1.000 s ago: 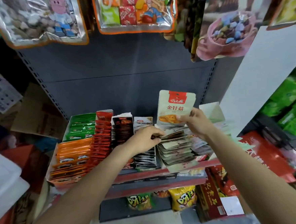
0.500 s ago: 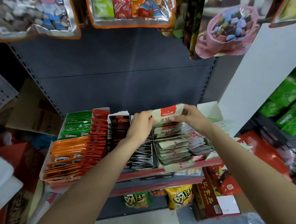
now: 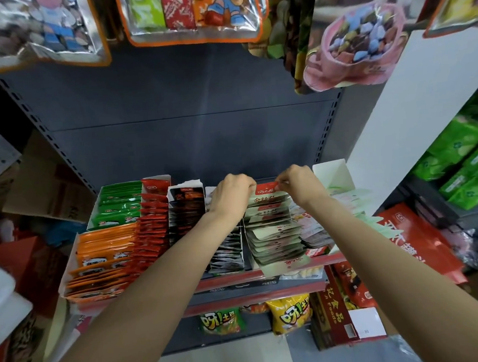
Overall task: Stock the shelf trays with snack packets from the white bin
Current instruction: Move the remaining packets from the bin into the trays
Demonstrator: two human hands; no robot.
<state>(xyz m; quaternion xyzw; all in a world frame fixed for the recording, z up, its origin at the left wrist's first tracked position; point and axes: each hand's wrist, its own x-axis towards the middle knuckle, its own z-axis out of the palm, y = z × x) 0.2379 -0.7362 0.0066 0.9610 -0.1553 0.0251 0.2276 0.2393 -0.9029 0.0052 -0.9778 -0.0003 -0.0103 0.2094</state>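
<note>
A pale green snack packet with a red top [image 3: 266, 189] stands at the back of its row in the shelf tray [image 3: 285, 266]. My left hand [image 3: 229, 200] grips its left top corner. My right hand [image 3: 299, 188] pinches its right top corner. Most of the packet is sunk behind the row of like packets [image 3: 274, 235], so only its red band and a little print show. The white bin [image 3: 3, 299] shows as a blurred white edge at the far left.
Trays to the left hold green [image 3: 119, 204], orange [image 3: 104, 255], red [image 3: 152, 229] and dark packets [image 3: 186, 212]. A row of pale packets [image 3: 313, 229] lies to the right. Large bags [image 3: 192, 14] hang overhead. Red boxes [image 3: 423, 241] and yellow bags [image 3: 291, 314] sit lower right.
The packet was held high above the tray in my right hand; both hands have since lowered it down into the back of the row. The view tilted slightly.
</note>
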